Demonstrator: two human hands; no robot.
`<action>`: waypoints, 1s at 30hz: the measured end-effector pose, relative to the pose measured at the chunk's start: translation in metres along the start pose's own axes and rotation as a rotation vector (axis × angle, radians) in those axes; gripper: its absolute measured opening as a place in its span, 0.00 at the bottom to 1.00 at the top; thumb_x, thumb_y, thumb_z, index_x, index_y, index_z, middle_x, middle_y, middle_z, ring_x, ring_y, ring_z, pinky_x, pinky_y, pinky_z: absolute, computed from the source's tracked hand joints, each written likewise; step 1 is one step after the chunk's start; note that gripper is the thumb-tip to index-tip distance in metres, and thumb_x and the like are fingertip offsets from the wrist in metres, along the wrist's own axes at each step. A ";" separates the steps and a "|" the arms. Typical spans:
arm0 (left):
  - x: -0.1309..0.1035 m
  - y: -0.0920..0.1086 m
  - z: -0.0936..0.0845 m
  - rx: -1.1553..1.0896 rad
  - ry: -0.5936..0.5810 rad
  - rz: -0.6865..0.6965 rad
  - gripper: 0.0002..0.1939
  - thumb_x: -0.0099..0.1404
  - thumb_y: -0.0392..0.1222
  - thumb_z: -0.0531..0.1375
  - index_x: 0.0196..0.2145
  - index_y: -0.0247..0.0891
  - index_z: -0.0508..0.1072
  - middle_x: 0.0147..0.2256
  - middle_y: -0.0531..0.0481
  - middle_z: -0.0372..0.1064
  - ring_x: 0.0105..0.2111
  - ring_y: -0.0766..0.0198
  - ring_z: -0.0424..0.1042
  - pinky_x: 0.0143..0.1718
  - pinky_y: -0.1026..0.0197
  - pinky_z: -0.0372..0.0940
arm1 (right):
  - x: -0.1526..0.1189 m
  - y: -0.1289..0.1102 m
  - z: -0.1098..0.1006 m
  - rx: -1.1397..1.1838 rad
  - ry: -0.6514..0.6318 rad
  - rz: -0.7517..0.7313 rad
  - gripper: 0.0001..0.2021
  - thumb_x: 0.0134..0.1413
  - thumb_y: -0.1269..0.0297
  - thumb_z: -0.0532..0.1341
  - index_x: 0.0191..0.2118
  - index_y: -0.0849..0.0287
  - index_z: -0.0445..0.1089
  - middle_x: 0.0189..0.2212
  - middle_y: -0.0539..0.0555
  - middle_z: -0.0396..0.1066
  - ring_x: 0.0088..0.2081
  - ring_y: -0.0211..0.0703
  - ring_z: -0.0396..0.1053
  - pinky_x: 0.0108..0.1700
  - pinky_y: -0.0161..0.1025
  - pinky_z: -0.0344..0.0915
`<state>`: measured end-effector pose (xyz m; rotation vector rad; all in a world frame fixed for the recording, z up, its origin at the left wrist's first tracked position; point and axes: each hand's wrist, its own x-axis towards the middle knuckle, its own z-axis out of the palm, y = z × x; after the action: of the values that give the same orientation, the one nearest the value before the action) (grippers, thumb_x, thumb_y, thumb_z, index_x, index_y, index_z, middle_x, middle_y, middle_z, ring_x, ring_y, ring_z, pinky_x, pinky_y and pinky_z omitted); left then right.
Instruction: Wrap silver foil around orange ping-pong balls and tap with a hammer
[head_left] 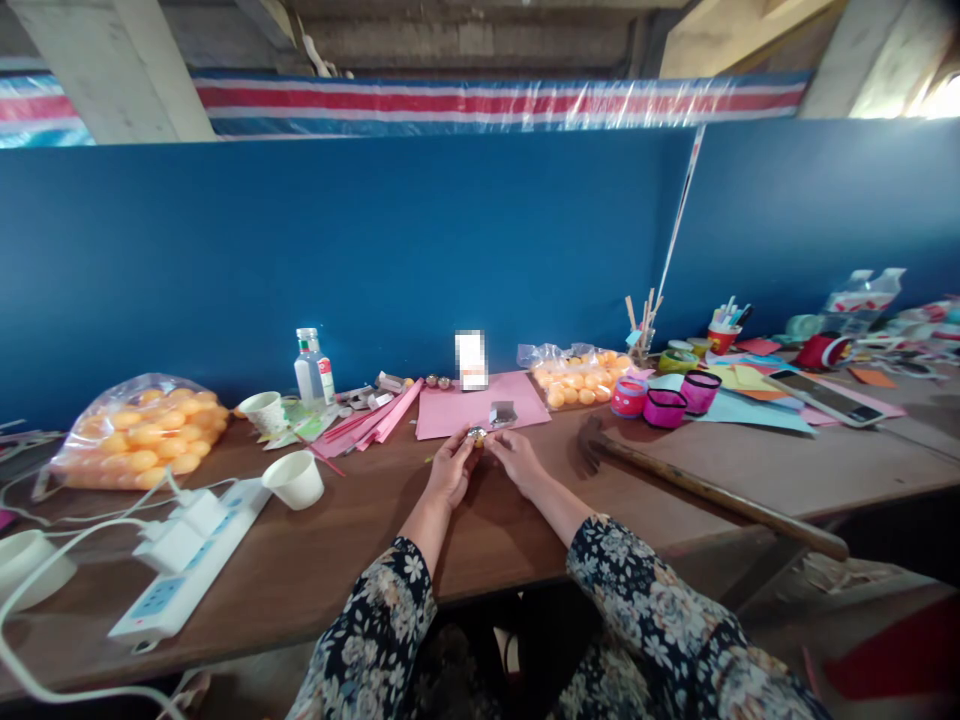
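Note:
Both hands meet over the brown table, just in front of a pink sheet of paper (442, 410). My left hand (452, 468) has its fingers closed round a small shiny silver and gold ball (477, 435). From the other side, my right hand (515, 459) pinches the same ball with its fingertips. On the pink sheet, right behind the fingers, lies a small dark shiny piece (503, 412). Two more small shiny balls (438, 382) rest at the sheet's back left edge.
A hammer (690, 478) lies to the right. Bags of orange balls (146, 435) (581, 380), paper cups (294, 480), a bottle (311, 370), and a power strip (191, 565) are around. Coloured paper, pink rolls (665, 407) and a phone (825, 397) lie right.

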<state>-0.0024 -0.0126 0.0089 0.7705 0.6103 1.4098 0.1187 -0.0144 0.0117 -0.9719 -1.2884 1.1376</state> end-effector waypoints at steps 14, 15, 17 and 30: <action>0.000 0.001 0.000 -0.003 0.002 0.000 0.19 0.49 0.33 0.62 0.41 0.36 0.69 0.34 0.49 0.72 0.34 0.67 0.70 0.44 0.58 0.60 | -0.001 0.000 0.000 -0.011 -0.021 -0.025 0.14 0.42 0.54 0.58 0.26 0.62 0.65 0.21 0.48 0.63 0.23 0.33 0.58 0.24 0.31 0.56; 0.000 0.001 0.000 -0.002 0.001 0.000 0.19 0.49 0.33 0.62 0.41 0.36 0.69 0.34 0.49 0.72 0.34 0.67 0.70 0.44 0.58 0.60 | -0.001 0.000 0.000 -0.010 -0.021 -0.029 0.14 0.42 0.54 0.58 0.26 0.62 0.65 0.21 0.48 0.63 0.23 0.33 0.58 0.24 0.31 0.56; 0.000 0.000 0.000 0.002 0.002 0.003 0.19 0.49 0.33 0.62 0.41 0.36 0.69 0.34 0.49 0.72 0.34 0.66 0.70 0.44 0.58 0.60 | -0.001 -0.001 0.000 -0.012 -0.023 -0.033 0.14 0.42 0.54 0.58 0.25 0.62 0.65 0.20 0.48 0.63 0.22 0.33 0.58 0.24 0.31 0.56; 0.001 -0.001 -0.002 0.015 -0.008 0.018 0.19 0.49 0.34 0.62 0.41 0.36 0.69 0.34 0.49 0.71 0.34 0.67 0.69 0.42 0.61 0.62 | 0.000 0.004 0.000 -0.045 -0.011 -0.035 0.14 0.42 0.53 0.58 0.25 0.62 0.65 0.18 0.47 0.61 0.20 0.32 0.56 0.22 0.31 0.54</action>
<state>-0.0033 -0.0110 0.0067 0.7955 0.6097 1.4194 0.1185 -0.0133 0.0081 -0.9736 -1.3397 1.0920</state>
